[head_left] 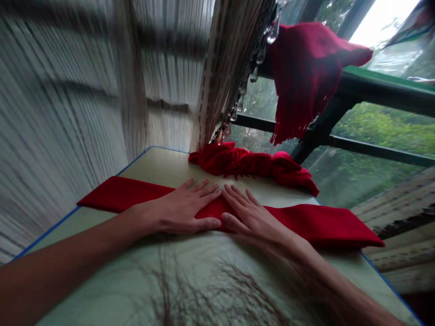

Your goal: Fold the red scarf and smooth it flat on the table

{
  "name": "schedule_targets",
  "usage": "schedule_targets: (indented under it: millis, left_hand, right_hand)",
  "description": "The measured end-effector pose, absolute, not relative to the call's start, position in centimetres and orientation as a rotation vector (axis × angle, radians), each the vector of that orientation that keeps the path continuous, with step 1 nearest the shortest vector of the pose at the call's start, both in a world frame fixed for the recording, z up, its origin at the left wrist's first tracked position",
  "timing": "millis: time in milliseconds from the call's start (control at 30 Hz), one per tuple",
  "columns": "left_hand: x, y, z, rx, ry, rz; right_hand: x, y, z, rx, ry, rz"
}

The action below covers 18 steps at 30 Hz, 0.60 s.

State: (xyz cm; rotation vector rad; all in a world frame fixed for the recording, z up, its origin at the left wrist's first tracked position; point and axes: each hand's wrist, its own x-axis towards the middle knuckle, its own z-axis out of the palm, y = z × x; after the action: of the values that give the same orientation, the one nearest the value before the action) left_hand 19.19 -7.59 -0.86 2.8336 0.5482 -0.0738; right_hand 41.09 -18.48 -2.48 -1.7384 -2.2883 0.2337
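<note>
A long red cloth strip (326, 222), folded lengthwise like a scarf, lies across the table, and both of its ends reach the table's side edges. My left hand (188, 206) rests palm down on its middle, fingers spread. Beside it, my right hand (248, 210) presses flat on the same cloth with its fingers stretched out. The two hands nearly meet at their fingertips and thumbs. Part of the cloth is hidden under them. Behind the strip, a bunched red scarf (251, 163) with some fringe lies along the far edge.
The pale table (152, 160) has a blue rim. Another fringed red scarf (306, 77) hangs over the green window frame (390, 86) at right. A striped string curtain (163, 68) with clear bead drops (273, 31) hangs at left. Blurred hair strands show at the bottom.
</note>
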Motion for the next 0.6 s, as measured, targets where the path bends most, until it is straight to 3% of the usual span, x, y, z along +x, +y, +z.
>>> schedule_targets:
  millis: [333, 600]
  left_hand:
    - [18.8, -6.8, -1.3, 2.897, 0.61, 0.144]
    - [19.0, -6.8, -2.2, 2.899, 0.579, -0.003]
  right_hand:
    - [40.5, -18.7, -2.3, -1.758, -2.284, 0.308]
    - [41.2, -18.9, -2.2, -1.791, -2.28, 0.366]
